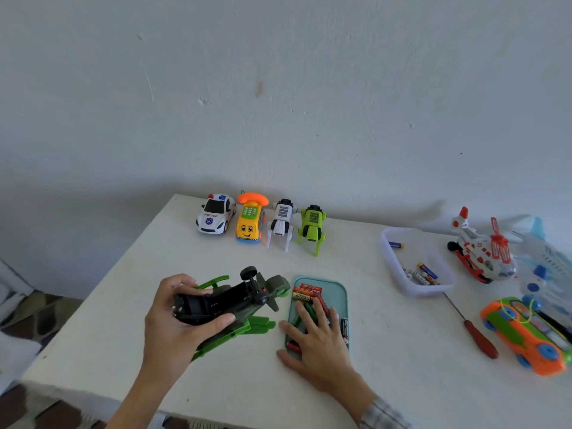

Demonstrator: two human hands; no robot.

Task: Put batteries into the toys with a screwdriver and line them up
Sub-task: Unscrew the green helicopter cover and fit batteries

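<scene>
My left hand (pixel 173 323) grips a dark green toy helicopter (pixel 229 300) turned belly-up, its open black battery bay facing me. My right hand (pixel 315 339) lies with straight fingers over the batteries (pixel 306 294) in a teal tray (pixel 339 289), fingertips touching them. At the back a police car (pixel 215 214), a yellow phone bus (pixel 250 221), a white robot dog (pixel 281 222) and a green robot dog (pixel 312 227) stand in a row. The red-handled screwdriver (pixel 478 335) lies on the table to the right.
A clear tub (pixel 388 252) with several small batteries sits at the right. Behind it are a white-red helicopter (pixel 483 252) and a pale blue plane (pixel 548 258). An orange-green car (pixel 526 335) lies near the right edge. The white table (pixel 123 289) meets the wall.
</scene>
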